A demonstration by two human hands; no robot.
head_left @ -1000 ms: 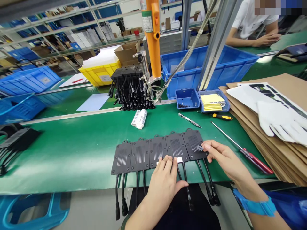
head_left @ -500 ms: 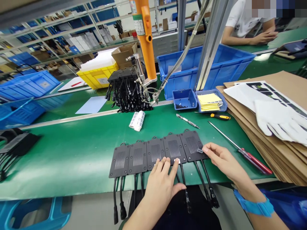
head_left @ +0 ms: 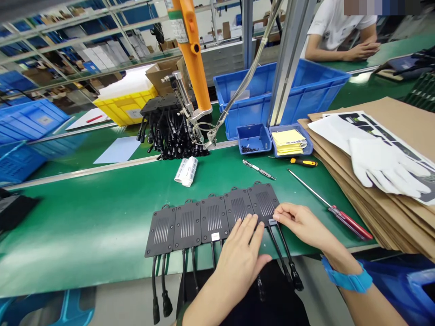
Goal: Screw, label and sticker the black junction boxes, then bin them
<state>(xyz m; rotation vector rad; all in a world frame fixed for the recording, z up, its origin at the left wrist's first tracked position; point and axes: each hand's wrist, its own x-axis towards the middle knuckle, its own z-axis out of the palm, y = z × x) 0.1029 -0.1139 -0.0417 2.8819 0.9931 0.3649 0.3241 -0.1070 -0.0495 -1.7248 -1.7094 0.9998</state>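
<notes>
Several flat black boxes with ribbed centres and corner screws lie side by side in a row, black cables hanging off the bench edge. My right hand (head_left: 302, 222) pinches a small label (head_left: 272, 222) at the lower edge of the rightmost black box (head_left: 264, 202). Fingers stretched, my left hand (head_left: 238, 253) rests over the lower part of the fourth black box (head_left: 238, 204) from the left, hiding its lower edge. A white label (head_left: 215, 236) shows on the middle black box (head_left: 213, 215). Behind the row lies a curled sheet of labels (head_left: 186, 171).
On the green bench (head_left: 84, 217) lie a pen (head_left: 258, 170), a yellow-black screwdriver (head_left: 303, 162) and a red-handled screwdriver (head_left: 350, 222). Cardboard sheets (head_left: 384, 106) with white gloves (head_left: 384, 165) are stacked right. An orange tool (head_left: 193, 59) hangs above cabled black units. A person sits behind.
My right hand has brought the label down to the rightmost box's lower edge. My left hand has shifted right relative to the boxes, uncovering the middle box's label. The camera view has shifted slightly.
</notes>
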